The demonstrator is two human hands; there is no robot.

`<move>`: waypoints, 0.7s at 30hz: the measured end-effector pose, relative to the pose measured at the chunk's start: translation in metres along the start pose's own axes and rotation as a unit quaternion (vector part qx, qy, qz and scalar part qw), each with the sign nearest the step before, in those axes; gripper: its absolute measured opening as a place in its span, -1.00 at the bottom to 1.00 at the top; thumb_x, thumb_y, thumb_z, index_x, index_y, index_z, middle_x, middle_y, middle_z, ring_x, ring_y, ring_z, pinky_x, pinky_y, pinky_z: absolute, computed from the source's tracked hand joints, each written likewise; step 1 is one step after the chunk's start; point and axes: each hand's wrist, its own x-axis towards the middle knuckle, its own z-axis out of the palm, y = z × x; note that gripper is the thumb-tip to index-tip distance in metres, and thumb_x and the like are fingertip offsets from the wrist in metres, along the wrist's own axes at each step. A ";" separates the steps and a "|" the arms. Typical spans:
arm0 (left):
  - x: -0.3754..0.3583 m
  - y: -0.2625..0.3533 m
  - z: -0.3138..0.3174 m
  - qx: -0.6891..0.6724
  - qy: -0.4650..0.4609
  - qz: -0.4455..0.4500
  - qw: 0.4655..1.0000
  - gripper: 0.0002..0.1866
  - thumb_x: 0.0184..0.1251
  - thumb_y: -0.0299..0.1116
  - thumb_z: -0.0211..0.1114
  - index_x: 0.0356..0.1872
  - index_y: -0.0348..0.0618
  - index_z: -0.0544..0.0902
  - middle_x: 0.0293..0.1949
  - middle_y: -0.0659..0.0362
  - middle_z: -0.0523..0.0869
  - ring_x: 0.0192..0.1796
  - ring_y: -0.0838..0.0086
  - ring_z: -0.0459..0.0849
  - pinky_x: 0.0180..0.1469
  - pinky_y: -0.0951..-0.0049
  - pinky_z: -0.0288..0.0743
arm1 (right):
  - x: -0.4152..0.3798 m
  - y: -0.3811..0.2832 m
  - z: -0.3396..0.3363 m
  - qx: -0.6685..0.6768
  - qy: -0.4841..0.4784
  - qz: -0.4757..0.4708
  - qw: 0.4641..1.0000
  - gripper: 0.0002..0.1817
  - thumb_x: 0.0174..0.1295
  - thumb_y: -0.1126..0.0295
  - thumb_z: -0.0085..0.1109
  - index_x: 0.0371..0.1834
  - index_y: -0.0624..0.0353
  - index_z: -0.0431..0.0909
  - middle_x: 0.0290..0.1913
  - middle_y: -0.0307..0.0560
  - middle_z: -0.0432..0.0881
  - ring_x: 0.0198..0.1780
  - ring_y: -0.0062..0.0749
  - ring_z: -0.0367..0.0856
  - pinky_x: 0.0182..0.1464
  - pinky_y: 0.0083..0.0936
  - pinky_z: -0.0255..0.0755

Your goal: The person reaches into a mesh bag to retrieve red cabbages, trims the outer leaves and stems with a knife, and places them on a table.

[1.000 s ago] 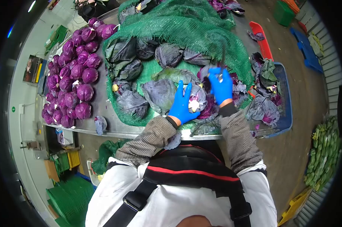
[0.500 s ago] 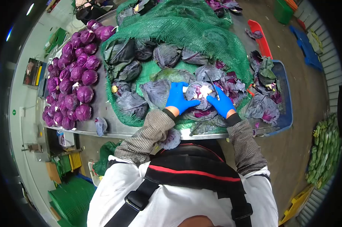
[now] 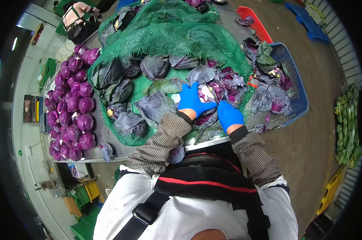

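Head view: left hand point(image 3: 195, 99) grips a partly covered cabbage point(image 3: 206, 93) on green netting point(image 3: 189, 38); whether right hand point(image 3: 230, 115) beside it grips anything, I cannot tell. Leaves point(image 3: 232, 87) crowd rightward; bare table point(image 3: 103, 134) opens left of the netting.

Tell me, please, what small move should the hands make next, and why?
Perhaps work the right hand around the pale base of the cabbage: the left hand steadies it, the base faces up, and loose leaves lie beside it.
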 end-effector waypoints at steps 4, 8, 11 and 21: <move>-0.003 0.003 0.008 -0.002 0.018 -0.001 1.000 0.10 -0.49 0.17 0.52 0.16 -0.29 0.31 0.00 -0.24 0.34 0.02 -0.03 0.45 0.02 0.16 0.43 | 0.023 0.015 0.009 0.013 -0.008 0.032 0.999 -0.75 0.27 0.22 -0.22 -0.25 0.12 0.40 -0.34 0.19 0.55 -0.32 0.18 0.53 -0.30 0.00 0.37; -0.011 -0.017 0.019 -0.067 0.055 0.035 0.996 0.08 -0.48 0.07 0.55 0.18 -0.26 0.25 0.03 -0.22 0.33 0.06 -0.05 0.41 0.09 0.17 0.38 | 0.041 0.022 -0.011 0.075 -0.035 0.093 0.992 -0.69 0.24 0.15 -0.15 -0.18 0.15 0.43 -0.25 0.26 0.57 -0.24 0.18 0.54 -0.21 0.01 0.38; -0.017 -0.030 0.019 -0.109 0.037 0.045 0.992 0.08 -0.44 0.03 0.55 0.21 -0.25 0.21 0.07 -0.16 0.34 0.09 0.02 0.41 0.12 0.21 0.36 | 0.032 -0.019 -0.025 0.103 0.012 0.042 0.994 -0.64 0.23 0.09 -0.15 -0.19 0.16 0.44 -0.26 0.27 0.57 -0.22 0.19 0.54 -0.22 -0.01 0.38; -0.035 -0.079 -0.008 -0.783 -0.020 -0.100 0.614 -0.37 0.18 -0.17 0.25 0.24 -0.05 0.21 0.13 0.10 0.39 0.13 0.29 0.44 0.09 0.24 0.43 | 0.049 -0.002 -0.006 0.056 0.095 0.046 0.993 -0.49 0.12 0.01 0.09 0.01 0.11 0.30 -0.12 0.10 0.57 -0.16 0.11 0.55 -0.16 -0.07 0.39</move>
